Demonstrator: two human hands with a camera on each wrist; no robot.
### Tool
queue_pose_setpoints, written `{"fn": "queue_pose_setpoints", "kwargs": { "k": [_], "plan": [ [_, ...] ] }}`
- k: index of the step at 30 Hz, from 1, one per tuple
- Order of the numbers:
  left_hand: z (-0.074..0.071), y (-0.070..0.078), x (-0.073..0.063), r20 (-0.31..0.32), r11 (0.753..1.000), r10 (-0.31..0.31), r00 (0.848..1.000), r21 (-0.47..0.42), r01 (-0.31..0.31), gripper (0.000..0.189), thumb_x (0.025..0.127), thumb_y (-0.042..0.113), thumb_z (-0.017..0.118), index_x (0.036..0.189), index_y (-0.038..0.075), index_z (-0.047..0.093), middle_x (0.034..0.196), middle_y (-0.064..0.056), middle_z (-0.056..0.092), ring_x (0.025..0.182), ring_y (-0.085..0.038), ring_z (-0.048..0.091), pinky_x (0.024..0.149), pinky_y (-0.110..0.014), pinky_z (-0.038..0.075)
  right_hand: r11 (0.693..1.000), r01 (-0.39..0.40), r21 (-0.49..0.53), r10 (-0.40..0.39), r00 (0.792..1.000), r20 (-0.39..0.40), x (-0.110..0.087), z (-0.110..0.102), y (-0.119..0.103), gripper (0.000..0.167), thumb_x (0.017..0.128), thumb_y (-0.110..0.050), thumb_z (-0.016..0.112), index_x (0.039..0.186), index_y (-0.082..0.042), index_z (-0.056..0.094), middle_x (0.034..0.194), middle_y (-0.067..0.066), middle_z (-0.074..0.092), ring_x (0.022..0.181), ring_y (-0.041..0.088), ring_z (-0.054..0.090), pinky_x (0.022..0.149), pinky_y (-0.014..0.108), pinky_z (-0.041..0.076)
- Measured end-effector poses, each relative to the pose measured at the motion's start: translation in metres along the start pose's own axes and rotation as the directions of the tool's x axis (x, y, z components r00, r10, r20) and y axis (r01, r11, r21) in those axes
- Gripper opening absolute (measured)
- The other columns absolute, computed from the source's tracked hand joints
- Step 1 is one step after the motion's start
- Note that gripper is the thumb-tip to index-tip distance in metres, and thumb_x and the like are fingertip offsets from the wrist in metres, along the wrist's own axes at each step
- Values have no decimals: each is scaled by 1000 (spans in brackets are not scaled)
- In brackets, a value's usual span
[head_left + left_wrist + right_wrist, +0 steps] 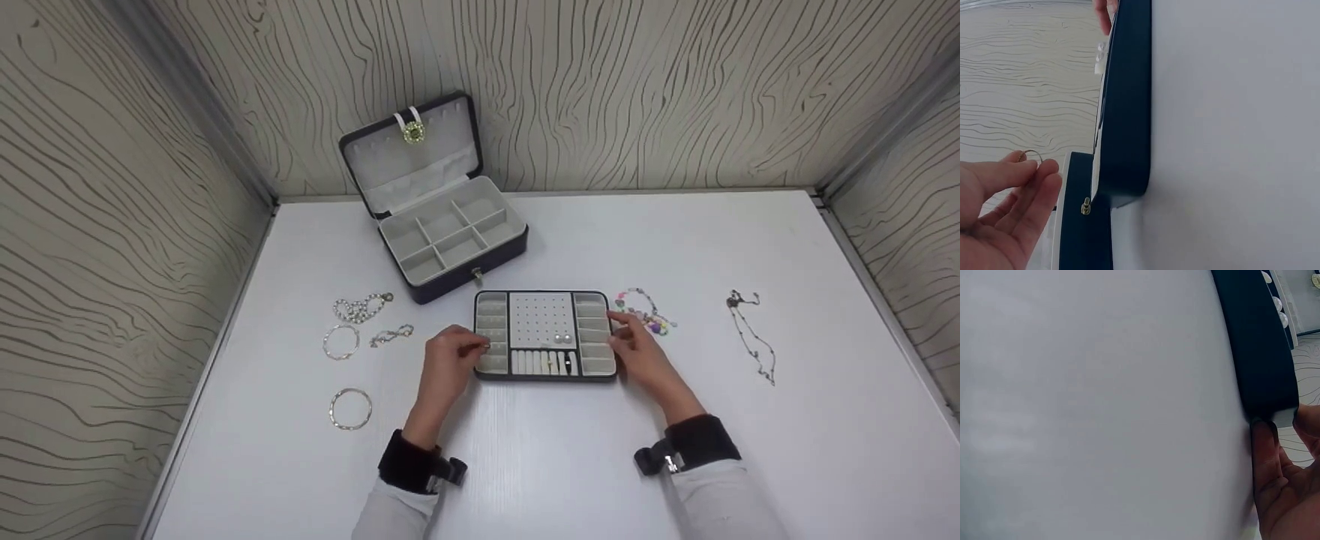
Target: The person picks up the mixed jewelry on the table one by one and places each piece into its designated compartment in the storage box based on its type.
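Between its thumb and fingertips my left hand pinches a thin ring, held over the left compartments of the jewelry tray in the head view. My right hand grips the tray's right end, thumb at the upper edge and a finger low on the side in the right wrist view. The tray has small compartments at both sides and a dotted earring panel with two pearl earrings. Below the panel, a row of ring rolls carries a few rings, one with a black stone.
An open jewelry box with divided sections stands behind. On the left lie a pearl strand, a small bracelet and two bangles, one nearer. Rightward are a colorful beaded bracelet and a chain necklace.
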State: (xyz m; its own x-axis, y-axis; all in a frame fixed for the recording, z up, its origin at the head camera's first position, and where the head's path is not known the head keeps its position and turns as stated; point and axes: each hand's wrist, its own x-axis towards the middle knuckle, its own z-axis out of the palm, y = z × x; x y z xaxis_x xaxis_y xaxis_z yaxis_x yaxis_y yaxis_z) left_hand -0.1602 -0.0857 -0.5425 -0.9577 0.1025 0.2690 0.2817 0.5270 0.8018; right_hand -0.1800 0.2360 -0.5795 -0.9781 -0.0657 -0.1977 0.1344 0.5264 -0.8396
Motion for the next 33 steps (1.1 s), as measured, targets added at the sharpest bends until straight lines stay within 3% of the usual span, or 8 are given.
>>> {"fn": "queue_pose_setpoints", "kwargs": {
  "k": [6, 17, 23, 28, 33],
  "plan": [
    [19, 11, 1, 77, 999, 19, 997, 26, -21, 15, 82, -9, 70, 89, 1, 78, 85, -3, 67, 80, -16, 64, 69, -25, 53, 1000, -11, 10, 11, 1000, 1, -1, 1, 1, 47, 103, -11, 46, 149, -11, 36, 122, 20, 51, 106, 32, 52, 89, 43, 42],
    [44, 24, 3, 202, 998, -28, 979, 63, 15, 15, 84, -5, 68, 97, 2, 74, 88, -4, 70, 80, -12, 63, 72, -25, 52, 1000, -21, 12, 21, 1000, -2, -2, 0, -2, 46, 104, -11, 46, 149, -12, 37, 122, 19, 51, 105, 30, 53, 85, 39, 43],
    [51, 25, 5, 227, 999, -33, 973, 46, 23, 14, 82, -6, 70, 92, 3, 72, 85, -2, 68, 75, -9, 60, 69, -22, 51, 1000, -24, 9, 23, 1000, 7, -3, 0, -3, 47, 104, -12, 46, 150, -11, 35, 124, 21, 51, 107, 32, 52, 88, 43, 43],
    [55, 26, 5, 226, 996, -20, 974, 89, -1, 11, 82, -2, 72, 91, 4, 74, 86, -3, 71, 78, -12, 63, 72, -23, 52, 1000, -23, 8, 23, 1000, 7, -3, 0, -4, 47, 104, -12, 46, 149, -11, 36, 123, 21, 51, 107, 32, 52, 90, 45, 42],
    [61, 28, 5, 249, 994, -63, 967, 98, 39, 11, 85, 1, 70, 95, 4, 75, 91, -3, 72, 85, -14, 65, 76, -25, 53, 1000, -28, 0, 28, 1000, 2, -2, 0, -2, 46, 104, -13, 46, 149, -12, 36, 122, 20, 51, 106, 32, 52, 88, 43, 42]
  ]
}}
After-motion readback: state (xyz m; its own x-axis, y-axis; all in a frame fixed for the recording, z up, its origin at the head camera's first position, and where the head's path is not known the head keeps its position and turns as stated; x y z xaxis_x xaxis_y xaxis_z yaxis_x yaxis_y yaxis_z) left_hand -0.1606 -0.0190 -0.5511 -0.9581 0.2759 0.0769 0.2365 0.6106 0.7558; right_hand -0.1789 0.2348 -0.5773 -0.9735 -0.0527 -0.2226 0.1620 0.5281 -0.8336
